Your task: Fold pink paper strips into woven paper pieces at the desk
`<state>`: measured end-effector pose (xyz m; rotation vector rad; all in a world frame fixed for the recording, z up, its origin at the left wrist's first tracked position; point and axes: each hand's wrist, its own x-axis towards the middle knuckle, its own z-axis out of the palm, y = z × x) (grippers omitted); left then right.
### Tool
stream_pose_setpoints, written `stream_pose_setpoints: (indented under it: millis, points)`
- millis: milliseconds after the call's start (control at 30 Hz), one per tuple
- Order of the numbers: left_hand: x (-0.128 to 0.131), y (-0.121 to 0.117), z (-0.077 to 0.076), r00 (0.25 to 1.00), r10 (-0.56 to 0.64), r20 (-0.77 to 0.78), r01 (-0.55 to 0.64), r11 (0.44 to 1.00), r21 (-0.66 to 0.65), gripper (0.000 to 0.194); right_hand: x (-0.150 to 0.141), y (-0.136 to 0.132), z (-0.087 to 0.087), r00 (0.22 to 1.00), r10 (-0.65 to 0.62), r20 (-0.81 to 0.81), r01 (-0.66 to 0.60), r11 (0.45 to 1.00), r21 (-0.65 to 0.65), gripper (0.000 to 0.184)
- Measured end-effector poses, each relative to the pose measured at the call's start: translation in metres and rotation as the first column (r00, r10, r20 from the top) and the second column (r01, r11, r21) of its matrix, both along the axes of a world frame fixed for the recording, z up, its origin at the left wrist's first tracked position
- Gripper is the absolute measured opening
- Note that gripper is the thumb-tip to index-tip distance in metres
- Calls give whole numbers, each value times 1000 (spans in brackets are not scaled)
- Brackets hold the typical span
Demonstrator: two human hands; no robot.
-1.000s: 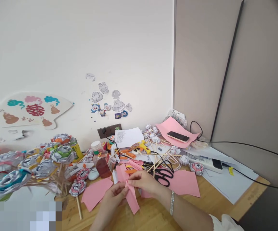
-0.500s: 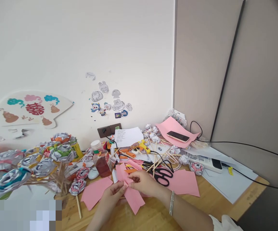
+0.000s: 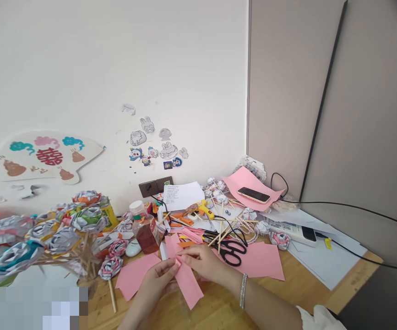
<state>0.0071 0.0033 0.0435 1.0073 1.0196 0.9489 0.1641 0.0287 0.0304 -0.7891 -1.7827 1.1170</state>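
A folded strip of pink paper point(image 3: 190, 288) is held between my two hands above the front of the table. My left hand point(image 3: 163, 275) pinches its left edge with thumb and fingers. From the right, my right hand point(image 3: 198, 260) grips the same paper near its middle, fingertips close to those of the left. Flat pink sheets lie on both sides, one pink sheet point(image 3: 138, 277) by my left wrist and another pink sheet point(image 3: 265, 261) beyond my right wrist. Black-handled scissors point(image 3: 233, 253) rest just past my right hand.
Behind my hands stand a bottle of reddish liquid point(image 3: 145, 231) and a yellow glue gun point(image 3: 205, 210) among sticks and paper scraps. Paper flowers point(image 3: 88, 220) crowd the left. A phone point(image 3: 254, 194) lies on pink paper; a black cable point(image 3: 349, 205) crosses the right side.
The pink strip's lower end has shifted slightly left and down. My right fingers have moved a little left along the paper; both hands still hold it.
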Motion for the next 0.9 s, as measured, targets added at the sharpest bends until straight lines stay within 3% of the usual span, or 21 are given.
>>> stream_pose_setpoints:
  millis: [133, 300, 433, 667, 900]
  points:
    - [3, -2, 2, 991, 85, -102, -85, 996, 13, 23, -3, 5, -9, 997, -14, -75, 3, 989, -148, 42]
    - [7, -5, 8, 949, 158, -273, -133, 985, 107, 31, -2, 6, -11, 996, -2, -86, -15, 980, -200, 36]
    - [6, -6, 11, 945, 153, -289, -125, 986, 114, 31, 0, 5, -10, 1000, -1, -25, -5, 970, -244, 40]
    - [4, -4, 8, 949, 102, -299, -67, 990, 126, 30, 1, 4, -3, 986, 43, -161, -90, 951, -297, 39]
    - [2, -2, 0, 951, 107, -291, -72, 989, 126, 26, 3, 3, -2, 996, -41, -84, 7, 928, -372, 43]
